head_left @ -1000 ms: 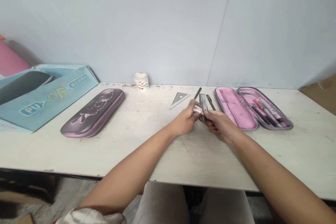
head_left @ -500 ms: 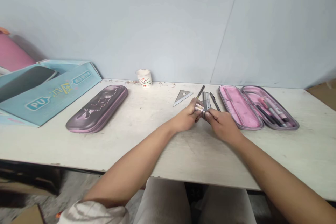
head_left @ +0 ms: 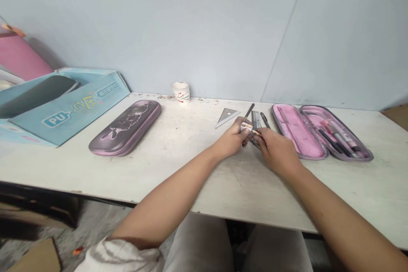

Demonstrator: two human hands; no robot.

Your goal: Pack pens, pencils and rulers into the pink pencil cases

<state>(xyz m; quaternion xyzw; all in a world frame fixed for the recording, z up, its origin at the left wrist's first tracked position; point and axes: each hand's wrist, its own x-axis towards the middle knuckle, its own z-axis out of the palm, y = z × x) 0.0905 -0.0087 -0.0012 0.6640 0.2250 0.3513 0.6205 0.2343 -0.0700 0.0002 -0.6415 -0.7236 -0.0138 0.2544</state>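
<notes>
My left hand point(head_left: 237, 137) is closed on a small pencil sharpener point(head_left: 246, 126), pinched between thumb and fingers. Close against it, my right hand point(head_left: 279, 146) pinches a pencil point(head_left: 256, 132), whose pale wooden end points toward the sharpener; most of its length is hidden by the fingers. Just beyond my hands lie a dark pencil or pen point(head_left: 250, 110), a clear ruler point(head_left: 256, 118) partly covered by my fingers, and a black pen point(head_left: 264, 120). A set square point(head_left: 227, 115) lies on the table to the left of them.
An open pink pencil case point(head_left: 301, 136) with several pens inside lies to the right. On the left are a closed dark pencil case point(head_left: 126, 129) and a blue box point(head_left: 79, 108). A paper cup point(head_left: 181, 92) stands near the wall, beside scattered shavings.
The view has shifted slightly, so things on the table appear further right. My right hand has turned a little at the sharpener, and the pencil's pale end now shows between my hands.
</notes>
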